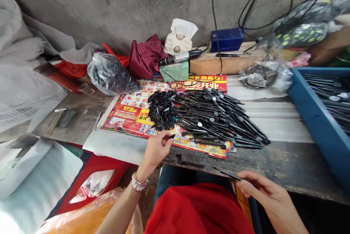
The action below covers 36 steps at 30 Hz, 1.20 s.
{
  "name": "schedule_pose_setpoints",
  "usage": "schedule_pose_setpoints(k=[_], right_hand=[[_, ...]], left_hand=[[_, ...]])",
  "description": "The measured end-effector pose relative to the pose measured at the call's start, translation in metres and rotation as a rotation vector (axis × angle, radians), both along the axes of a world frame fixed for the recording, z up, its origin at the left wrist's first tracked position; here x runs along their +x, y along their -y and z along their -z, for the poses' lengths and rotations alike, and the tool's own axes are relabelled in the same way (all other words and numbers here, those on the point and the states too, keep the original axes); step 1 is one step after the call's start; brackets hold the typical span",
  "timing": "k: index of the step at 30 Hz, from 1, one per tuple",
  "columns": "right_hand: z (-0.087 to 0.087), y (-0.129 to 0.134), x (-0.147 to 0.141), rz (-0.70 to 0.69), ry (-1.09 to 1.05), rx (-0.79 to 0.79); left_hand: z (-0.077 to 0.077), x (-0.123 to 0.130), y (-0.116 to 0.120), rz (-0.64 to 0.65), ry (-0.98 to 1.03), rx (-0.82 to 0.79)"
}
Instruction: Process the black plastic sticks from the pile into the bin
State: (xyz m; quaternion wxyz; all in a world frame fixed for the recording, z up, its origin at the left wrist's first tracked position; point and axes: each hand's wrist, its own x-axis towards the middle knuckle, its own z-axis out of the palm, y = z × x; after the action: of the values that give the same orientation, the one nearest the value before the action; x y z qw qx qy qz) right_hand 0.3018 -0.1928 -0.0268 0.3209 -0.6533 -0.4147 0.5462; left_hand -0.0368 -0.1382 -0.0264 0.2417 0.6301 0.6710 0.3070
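Observation:
My left hand (160,146) pinches a small black piece (172,136) between thumb and fingertips, just in front of a heap of similar small black pieces (161,110). In my right hand (259,186), low at the bench's front edge, is a thin black rod (227,174) that points left. The rod's right end is hidden in my fingers. Beyond my hands lies a wide pile of long black rods (218,117), some with a round silvery disc. Both heaps rest on a red and yellow printed flyer (128,119). The held rod and small piece are apart.
At the right stands a blue bin (308,106) with more black rods. A pen-shaped power tool (177,58) lies on a green box (175,71) at the back. A plastic bag (109,73) with dark contents sits back left. A black cable (216,18) hangs down the wall.

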Motion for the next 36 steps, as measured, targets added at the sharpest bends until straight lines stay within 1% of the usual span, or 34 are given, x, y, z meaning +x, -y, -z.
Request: schedule_pose_setpoints(k=[2,5,7,9,11,13,15,17,18,20,23,25,30,33,35,36], right_hand=[[0.002,0.004,-0.003,0.05,-0.021,-0.036],[0.007,0.006,-0.004,0.094,-0.099,-0.075],[0.011,0.006,-0.007,0.102,-0.238,-0.092],[0.011,0.006,-0.014,0.129,-0.43,-0.112],[0.008,0.007,-0.024,0.198,-0.602,-0.148],[0.003,0.007,-0.035,0.256,-0.711,-0.201],[-0.001,0.007,-0.043,0.223,-0.779,-0.263],[-0.003,0.005,-0.046,0.14,-0.801,-0.297],[-0.004,0.005,-0.047,0.101,-0.788,-0.29],[-0.003,0.004,-0.046,0.017,-0.695,-0.214],[0.0,0.005,-0.044,-0.134,-0.446,-0.056],[0.002,0.006,-0.045,-0.203,-0.33,-0.006],[0.001,0.006,-0.048,-0.309,-0.236,-0.012],[-0.004,0.003,-0.047,-0.356,-0.131,0.102],[-0.006,0.001,-0.044,-0.385,-0.074,0.185],[-0.006,0.001,-0.043,-0.399,-0.053,0.2]], left_hand=[[0.0,-0.002,0.001,-0.035,0.144,0.003],[0.0,-0.004,0.003,-0.066,0.293,0.007],[0.001,-0.004,0.003,-0.071,0.41,-0.047],[0.0,-0.001,0.003,-0.067,0.516,-0.112],[-0.002,0.004,0.004,-0.051,0.56,-0.153],[-0.006,0.01,0.005,-0.01,0.556,-0.173],[-0.01,0.016,0.004,0.051,0.556,-0.195],[-0.014,0.022,0.002,0.124,0.564,-0.217],[-0.016,0.025,0.001,0.166,0.563,-0.227],[-0.019,0.032,-0.002,0.248,0.538,-0.23],[-0.025,0.045,-0.007,0.344,0.483,-0.198],[-0.03,0.056,-0.009,0.398,0.455,-0.18],[-0.04,0.078,-0.009,0.557,0.339,-0.169],[-0.039,0.083,-0.008,0.614,0.29,-0.193],[-0.037,0.084,-0.007,0.628,0.288,-0.207],[-0.036,0.084,-0.007,0.631,0.288,-0.212]])
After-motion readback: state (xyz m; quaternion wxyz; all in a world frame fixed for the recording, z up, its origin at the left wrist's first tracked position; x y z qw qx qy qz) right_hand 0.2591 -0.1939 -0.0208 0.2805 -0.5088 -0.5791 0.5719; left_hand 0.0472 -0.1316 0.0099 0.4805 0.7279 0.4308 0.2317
